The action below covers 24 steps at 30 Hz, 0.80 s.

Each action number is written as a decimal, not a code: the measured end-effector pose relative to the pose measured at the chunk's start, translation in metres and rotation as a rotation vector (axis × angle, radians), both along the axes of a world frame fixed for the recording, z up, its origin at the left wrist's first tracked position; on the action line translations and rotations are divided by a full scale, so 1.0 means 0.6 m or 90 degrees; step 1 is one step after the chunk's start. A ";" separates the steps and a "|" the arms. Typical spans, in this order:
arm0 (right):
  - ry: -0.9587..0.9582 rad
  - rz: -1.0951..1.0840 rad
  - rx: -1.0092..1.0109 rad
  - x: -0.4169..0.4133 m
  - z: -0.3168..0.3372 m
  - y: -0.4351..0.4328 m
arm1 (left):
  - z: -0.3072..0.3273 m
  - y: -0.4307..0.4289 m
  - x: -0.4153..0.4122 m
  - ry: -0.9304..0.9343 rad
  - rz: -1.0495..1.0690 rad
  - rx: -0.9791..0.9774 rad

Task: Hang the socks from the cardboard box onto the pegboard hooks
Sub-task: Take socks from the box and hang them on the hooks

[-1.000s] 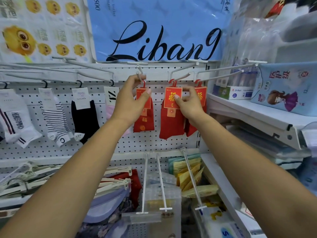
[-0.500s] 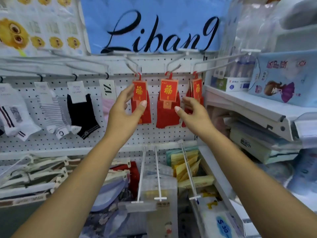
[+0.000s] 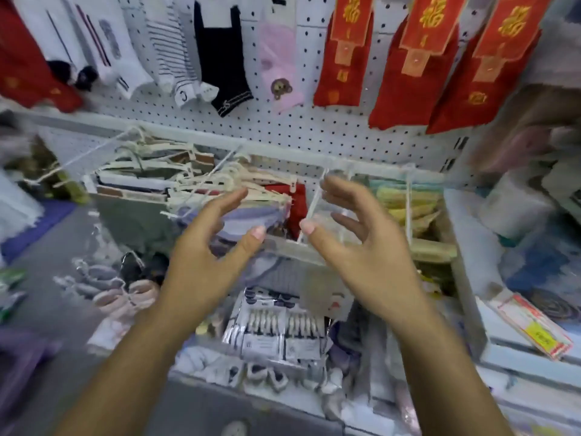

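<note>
Three red sock pairs with gold-lettered red cards hang at the top right of the white pegboard (image 3: 314,127): one at the left (image 3: 344,55), one in the middle (image 3: 412,73), one at the right (image 3: 484,80). Both my hands are well below them, empty, fingers spread. My left hand (image 3: 207,256) and my right hand (image 3: 358,247) face each other in front of the lower pegboard row. No cardboard box is in view.
White, striped, black (image 3: 224,58) and pink (image 3: 278,67) socks hang to the left of the red ones. Long white hooks (image 3: 309,212) jut out between my hands. Hangers (image 3: 176,180) and packaged goods (image 3: 276,332) fill the lower rows. Shelves stand at the right (image 3: 490,309).
Both hands let go of the red sock cards and dropped down from the hooks. The view tilted downward, so the red socks now sit at the top edge.
</note>
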State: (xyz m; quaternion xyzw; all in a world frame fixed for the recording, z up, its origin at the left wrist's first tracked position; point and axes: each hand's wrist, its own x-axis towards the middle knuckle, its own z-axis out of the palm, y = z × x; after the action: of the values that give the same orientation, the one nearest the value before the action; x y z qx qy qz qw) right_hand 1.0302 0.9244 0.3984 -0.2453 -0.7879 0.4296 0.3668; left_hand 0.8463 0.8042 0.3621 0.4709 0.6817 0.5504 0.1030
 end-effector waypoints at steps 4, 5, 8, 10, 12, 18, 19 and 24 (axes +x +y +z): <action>-0.021 0.083 -0.059 -0.071 -0.051 -0.088 | -0.064 -0.119 -0.039 -0.083 0.075 -0.052; -0.028 0.108 -0.085 -0.088 -0.069 -0.111 | -0.079 -0.151 -0.050 -0.101 0.094 -0.062; -0.093 0.170 -0.140 -0.148 -0.127 -0.182 | -0.120 -0.243 -0.079 -0.112 0.157 -0.086; -0.138 0.194 -0.155 -0.192 -0.173 -0.230 | -0.150 -0.305 -0.102 -0.122 0.202 -0.107; -0.190 0.228 -0.169 -0.236 -0.220 -0.282 | -0.181 -0.369 -0.125 -0.127 0.243 -0.147; -0.327 0.319 -0.255 -0.358 -0.340 -0.443 | -0.273 -0.584 -0.192 -0.173 0.324 -0.292; -0.340 0.325 -0.270 -0.378 -0.358 -0.466 | -0.284 -0.616 -0.210 -0.184 0.332 -0.311; -0.409 0.393 -0.268 -0.490 -0.388 -0.556 | -0.298 -0.742 -0.332 -0.201 0.453 -0.345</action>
State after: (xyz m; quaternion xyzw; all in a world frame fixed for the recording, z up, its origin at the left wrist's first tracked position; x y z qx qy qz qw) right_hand 0.7360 0.5910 0.1653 -0.1893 -0.7932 0.5708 -0.0963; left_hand 0.6469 0.3591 0.1833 0.0750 0.8959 0.4183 0.1294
